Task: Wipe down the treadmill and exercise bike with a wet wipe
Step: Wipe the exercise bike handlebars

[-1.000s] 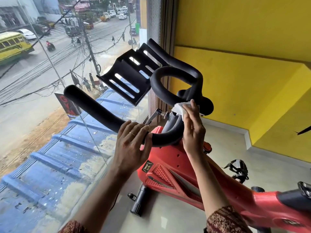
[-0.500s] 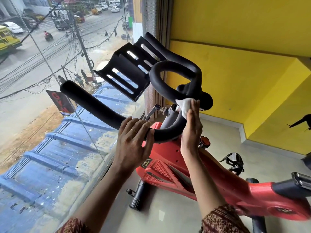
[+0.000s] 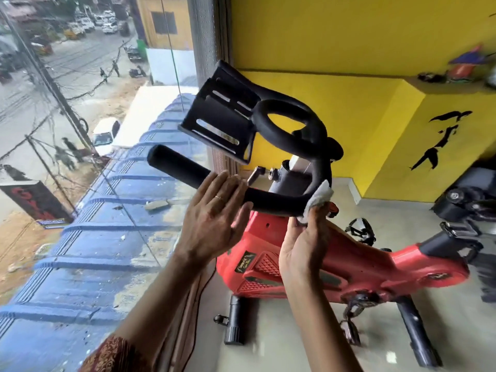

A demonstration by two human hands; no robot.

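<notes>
The person is busy with the exercise bike (image 3: 402, 267). The thing to look at first is its black handlebar (image 3: 271, 202).

The right hand (image 3: 306, 245) is just under the bend of the handlebar, on the right side. Its fingers curl round the wet wipe (image 3: 319, 197) and press it onto the bar. The wipe is white and scrunched up, and it touches the handlebar right at the bend.

The left hand (image 3: 214, 221) is on the straight left arm of the handlebar. Its fingers are straight and lie flat on the bar, and they do not grab it. I think it keeps the bar steady.

So the job looks to be in the middle of the handlebar part. I cannot tell which bits of the bar are clean, because wet and dry look the same here. The black tray (image 3: 220, 124) above the handlebar has no wipe on it now. Neither does the red body (image 3: 264, 226) below the handlebar, nor the pedal (image 3: 359, 230) below it and to the right. These may be left to do.

No treadmill shows for sure. A dark machine (image 3: 461, 202) sits well off to the right of the handlebar, but it is too blurry to name. So I think a lot of the task is left.
</notes>
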